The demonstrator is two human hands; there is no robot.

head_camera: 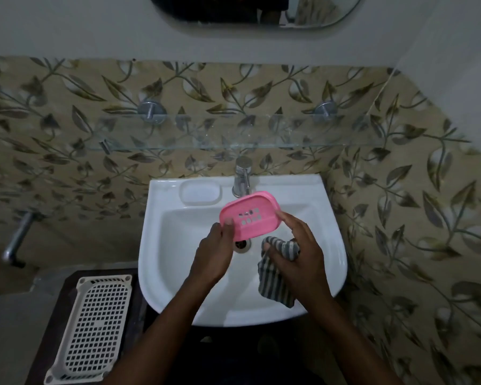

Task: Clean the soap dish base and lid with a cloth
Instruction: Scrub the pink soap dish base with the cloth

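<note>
Two hands over the white sink (161, 262): left hand (215, 252) fingers grasping the pink slotted soap dish base (249, 215), right hand (300, 255) clenched round a striped cloth (272, 284)

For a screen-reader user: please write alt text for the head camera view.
Over a white sink, a person's left hand holds a pink slotted soap dish part while the right hand clutches a striped cloth. A tap, glass shelf and leaf-patterned tiles sit behind; a white basket lies left.
</note>
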